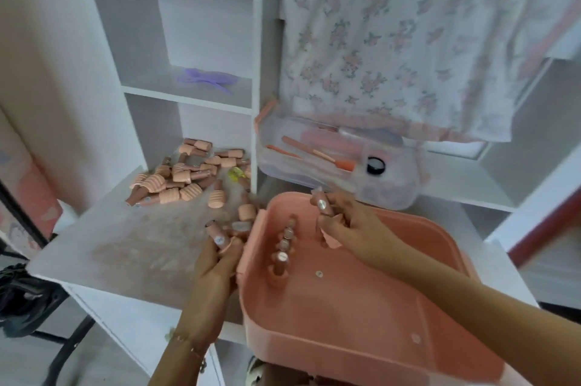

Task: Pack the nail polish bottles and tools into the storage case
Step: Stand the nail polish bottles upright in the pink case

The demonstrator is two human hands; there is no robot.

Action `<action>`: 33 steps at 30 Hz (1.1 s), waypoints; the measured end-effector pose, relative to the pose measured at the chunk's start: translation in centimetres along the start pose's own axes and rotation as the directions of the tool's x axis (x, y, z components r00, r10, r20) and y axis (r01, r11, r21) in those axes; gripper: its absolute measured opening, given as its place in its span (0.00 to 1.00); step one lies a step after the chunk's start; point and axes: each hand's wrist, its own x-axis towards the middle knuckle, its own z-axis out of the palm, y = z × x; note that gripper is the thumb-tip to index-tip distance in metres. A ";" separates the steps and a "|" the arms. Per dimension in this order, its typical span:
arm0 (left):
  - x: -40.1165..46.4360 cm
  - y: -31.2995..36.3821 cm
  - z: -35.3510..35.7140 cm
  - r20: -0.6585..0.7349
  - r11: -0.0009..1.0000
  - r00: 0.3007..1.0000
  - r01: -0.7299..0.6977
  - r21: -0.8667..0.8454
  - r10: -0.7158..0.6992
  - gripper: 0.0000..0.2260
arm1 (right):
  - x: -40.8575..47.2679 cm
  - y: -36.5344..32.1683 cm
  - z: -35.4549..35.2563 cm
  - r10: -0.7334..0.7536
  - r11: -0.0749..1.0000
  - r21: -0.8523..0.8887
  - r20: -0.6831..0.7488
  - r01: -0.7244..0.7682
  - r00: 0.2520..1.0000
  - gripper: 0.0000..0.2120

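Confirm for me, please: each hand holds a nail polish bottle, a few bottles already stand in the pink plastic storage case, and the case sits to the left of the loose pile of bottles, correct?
Not quite: the head view shows the pink plastic storage case to the right of the loose pile of bottles, not the left. The rest holds: the left hand and the right hand each hold a nail polish bottle, and a few bottles stand in the case.

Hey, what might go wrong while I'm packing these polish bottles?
The row of bottles standing in the pink case looks unsupported; setting down the one in your right hand may topple them. The loose pile could roll off the white shelf near your left hand.
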 end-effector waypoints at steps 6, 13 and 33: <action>-1.8 0.4 2.7 -0.089 0.997 0.996 0.010 0.072 -0.004 0.09 | -3.4 4.3 -2.3 0.125 0.992 0.000 0.036 -0.125 0.992 0.09; -4.1 -1.4 6.0 -0.081 0.997 0.997 -0.010 0.082 0.017 0.08 | -6.1 7.0 -5.2 0.173 0.985 0.003 0.133 -0.175 0.976 0.03; -1.6 -4.3 7.2 -0.046 0.870 0.976 -0.170 0.463 0.215 0.03 | -7.7 10.4 -3.6 0.156 0.951 -0.299 0.241 -0.079 0.958 0.11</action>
